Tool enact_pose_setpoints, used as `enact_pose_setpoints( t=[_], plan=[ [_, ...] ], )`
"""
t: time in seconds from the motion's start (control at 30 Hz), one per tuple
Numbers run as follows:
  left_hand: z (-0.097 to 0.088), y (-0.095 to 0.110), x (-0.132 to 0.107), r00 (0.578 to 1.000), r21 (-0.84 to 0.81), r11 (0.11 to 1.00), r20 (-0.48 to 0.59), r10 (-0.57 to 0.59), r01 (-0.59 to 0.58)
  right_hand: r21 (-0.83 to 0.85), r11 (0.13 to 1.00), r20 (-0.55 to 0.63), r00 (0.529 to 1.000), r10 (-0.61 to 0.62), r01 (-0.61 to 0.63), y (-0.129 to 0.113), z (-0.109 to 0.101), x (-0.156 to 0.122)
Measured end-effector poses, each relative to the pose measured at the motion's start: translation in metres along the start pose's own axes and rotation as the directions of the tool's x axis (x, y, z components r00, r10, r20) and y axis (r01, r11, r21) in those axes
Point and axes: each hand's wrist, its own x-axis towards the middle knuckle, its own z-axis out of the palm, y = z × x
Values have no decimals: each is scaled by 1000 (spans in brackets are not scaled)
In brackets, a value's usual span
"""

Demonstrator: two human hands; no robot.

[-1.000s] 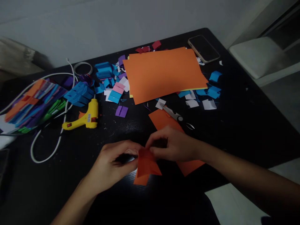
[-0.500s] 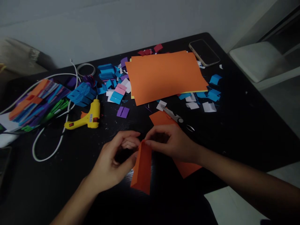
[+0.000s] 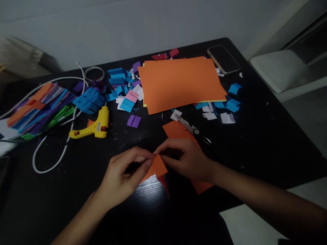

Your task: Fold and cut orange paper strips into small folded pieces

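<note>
My left hand [image 3: 122,177] and my right hand [image 3: 185,160] meet over the near middle of the black table [image 3: 255,136], both pinching a small folded orange paper piece [image 3: 157,167] at its top corner. Its lower flap hangs dark towards me. Under my right hand lies a larger orange paper sheet [image 3: 176,130], partly hidden by the wrist. A pair of scissors [image 3: 190,127] rests on that sheet's far edge.
A stack of big orange sheets [image 3: 178,81] lies at the back, a phone [image 3: 223,58] beyond it. Blue, white, purple and pink paper scraps [image 3: 122,92] surround it. A yellow glue gun [image 3: 93,127] with white cable [image 3: 51,160] and a pile of coloured strips [image 3: 38,109] sit left.
The long orange strip that hung down between my hands has been folded up into a smaller pointed shape. Both hands have closed in on its top corner.
</note>
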Motion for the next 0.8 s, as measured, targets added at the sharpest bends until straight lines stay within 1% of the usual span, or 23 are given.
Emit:
enact_pose_setpoints(
  t=[0.1, 0.2, 0.3, 0.4, 0.5, 0.6, 0.7, 0.8],
  plan=[
    [1, 1, 2, 1000, -3, 1000, -16, 3, -3, 28, 999, -11, 1000, -22, 22, 0, 0, -1],
    [0, 3, 3, 998, -39, 997, -8, -62, 62, 55, 997, -15, 998, -60, 60, 1, 1, -1],
    [-2, 4, 6, 985, -85, 983, 56, -161, 165, 6, 993, -44, 992, -114, 114, 0, 1, -2],
    [-4, 6, 7, 968, -131, 964, 136, -213, 230, -37, 989, -60, 987, -146, 144, 0, 1, -3],
    [-4, 7, 8, 947, -205, 933, 192, -257, 295, -51, 988, -61, 987, -146, 143, 0, 2, -4],
    [-4, 8, 8, 933, -261, 902, 205, -296, 344, -59, 991, -70, 990, -120, 116, 1, 3, -5],
    [-3, 8, 8, 927, -293, 885, 211, -309, 361, -53, 993, -88, 990, -107, 103, 0, 5, -7],
    [-3, 8, 9, 928, -305, 881, 203, -312, 363, -41, 994, -81, 991, -106, 103, 0, 5, -7]
  ],
)
